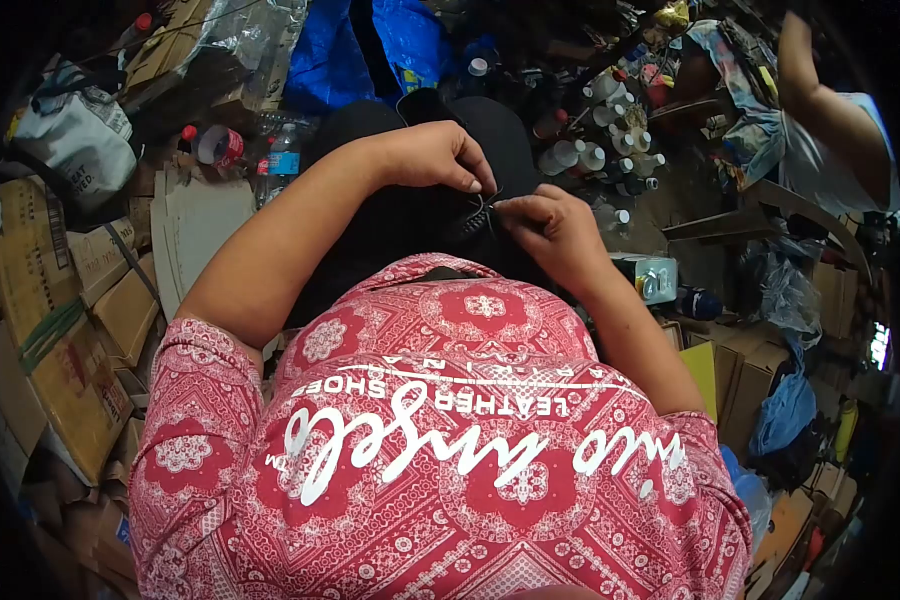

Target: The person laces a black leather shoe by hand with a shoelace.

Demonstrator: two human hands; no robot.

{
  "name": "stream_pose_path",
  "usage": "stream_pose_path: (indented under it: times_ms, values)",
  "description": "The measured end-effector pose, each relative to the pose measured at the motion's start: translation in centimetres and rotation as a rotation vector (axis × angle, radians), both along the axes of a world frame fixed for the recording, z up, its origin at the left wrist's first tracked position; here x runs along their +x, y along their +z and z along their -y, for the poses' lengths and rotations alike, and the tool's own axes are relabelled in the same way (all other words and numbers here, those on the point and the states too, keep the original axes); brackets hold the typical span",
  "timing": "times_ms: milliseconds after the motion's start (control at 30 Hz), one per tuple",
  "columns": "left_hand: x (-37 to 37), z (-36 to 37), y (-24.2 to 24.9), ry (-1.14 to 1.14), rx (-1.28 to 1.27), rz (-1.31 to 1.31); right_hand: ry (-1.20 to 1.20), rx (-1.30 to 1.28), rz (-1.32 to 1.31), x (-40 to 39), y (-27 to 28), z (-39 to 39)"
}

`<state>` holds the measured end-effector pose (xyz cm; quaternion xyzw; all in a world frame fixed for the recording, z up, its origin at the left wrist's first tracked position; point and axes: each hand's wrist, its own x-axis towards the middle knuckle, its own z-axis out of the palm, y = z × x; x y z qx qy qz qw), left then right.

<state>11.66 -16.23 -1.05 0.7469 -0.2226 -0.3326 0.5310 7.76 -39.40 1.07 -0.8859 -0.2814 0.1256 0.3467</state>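
Note:
Over my lap in dark clothing (380, 215), both hands meet at a small dark ribbed piece (477, 221) with thin, wire-like strands. Its exact kind cannot be made out. My left hand (442, 158) comes in from above with thumb and fingers pinched together at the upper end of the strands. From the right, my right hand (555, 228) is closed, thumb against curled fingers, at the piece's right side. What lies between those fingertips is too small to see clearly.
Cardboard (55, 330) is stacked at the left beside a white bag (75, 145). Plastic bottles (282, 150) and a blue plastic sheet (315, 55) lie ahead. Several small white bottles (610, 130) stand to the right, near a metal can (652, 280). Another person's arm (820, 100) shows at upper right.

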Motion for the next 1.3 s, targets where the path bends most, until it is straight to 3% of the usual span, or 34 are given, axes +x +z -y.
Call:
stream_pose_path:
  times_ms: [167,400,633,1033,1300]
  values:
    - [-0.3,0.7,0.3,0.061,0.08,0.065,0.124,0.055,-0.139,2.2,-0.3,0.6]
    - [-0.5,0.7,0.9,0.078,0.111,0.06,0.19,-0.001,-0.123,1.6,0.5,1.4]
    - [-0.6,-0.1,-0.2,-0.051,-0.029,-0.072,0.161,-0.062,0.011,-1.1,-0.3,1.3]
    - [-0.4,-0.6,-0.3,-0.03,-0.102,-0.146,0.195,-0.072,0.126,0.1,0.6,0.5]
    - [-0.2,-0.8,-0.5,0.046,-0.181,-0.132,0.129,-0.141,0.406,-0.8,0.6,-0.2]
